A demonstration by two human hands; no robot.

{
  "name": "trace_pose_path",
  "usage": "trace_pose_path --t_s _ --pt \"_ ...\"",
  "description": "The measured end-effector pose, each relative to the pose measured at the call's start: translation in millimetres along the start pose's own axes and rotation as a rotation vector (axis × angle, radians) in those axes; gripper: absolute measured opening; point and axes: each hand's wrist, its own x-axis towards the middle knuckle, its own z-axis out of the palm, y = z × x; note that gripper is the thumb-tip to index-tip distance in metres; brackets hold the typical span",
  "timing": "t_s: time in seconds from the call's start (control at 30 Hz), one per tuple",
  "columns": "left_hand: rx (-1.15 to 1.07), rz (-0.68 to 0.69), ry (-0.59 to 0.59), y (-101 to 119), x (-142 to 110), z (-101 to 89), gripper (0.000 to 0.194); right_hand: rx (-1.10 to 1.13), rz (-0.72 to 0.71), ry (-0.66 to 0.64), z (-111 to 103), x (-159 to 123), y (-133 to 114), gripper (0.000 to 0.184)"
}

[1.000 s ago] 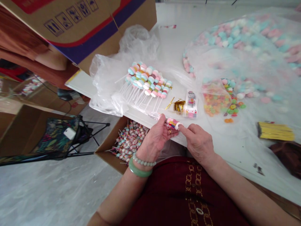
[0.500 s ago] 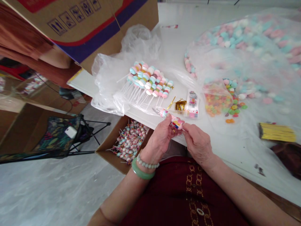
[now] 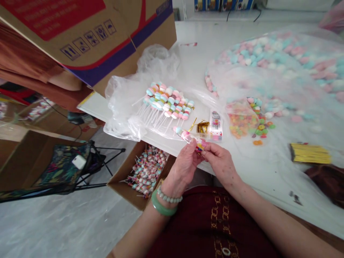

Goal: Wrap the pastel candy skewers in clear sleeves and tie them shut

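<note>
A marshmallow skewer (image 3: 185, 135), pink, blue and white, sits in a printed clear wrapper at the table's front edge. My left hand (image 3: 185, 163) is closed around the wrapper's middle, and the skewer's far end sticks out past my thumb. My right hand (image 3: 219, 159) pinches the wrapper's near end, its fingertips touching those of my left hand. Whether a stick lies between those fingertips is hidden. Just beyond my hands are loose gold twist ties (image 3: 202, 127) and a stack of printed wrappers (image 3: 216, 125). Unwrapped marshmallow skewers (image 3: 166, 100) lie in rows on clear plastic.
A large carton (image 3: 107, 39) stands at the back left, another person's arm (image 3: 64, 77) beside it. Below the table edge, an open box (image 3: 147, 172) holds wrapped skewers. Bagged marshmallows (image 3: 268, 53), gummy rings (image 3: 242, 122) and a yellow tie bundle (image 3: 310, 153) lie right.
My right hand has gone from a pointing finger at the marshmallow to a pinch on the wrapper's near end. The skewer has slid forward past my left thumb. The view has tipped up slightly.
</note>
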Motion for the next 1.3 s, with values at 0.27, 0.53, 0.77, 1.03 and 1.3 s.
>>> trace_pose_path --t_s 0.27,0.53,0.77,1.03,1.3 --pt "0.193 -0.11 -0.023 6.8 0.6 -3.4 0.025 -0.294 -0.109 0.093 -19.3 -9.1 0.4 0.026" --pt "0.111 -0.226 -0.198 2.2 -5.5 -1.1 0.027 -0.512 -0.458 -0.012 -21.7 -6.3 3.9 0.03" --pt "-0.014 -0.197 0.076 1.0 -0.8 -5.1 0.029 -0.754 -0.762 -0.037 -16.4 -16.3 8.6 0.034" --pt "-0.182 -0.235 0.109 -5.0 0.2 15.2 0.025 -0.867 -0.603 0.054 -1.2 -11.6 -18.0 0.021" --pt "0.137 -0.086 -0.09 7.4 -15.0 -11.9 0.031 0.224 0.275 -0.285 -4.2 -0.3 -4.1 0.037"
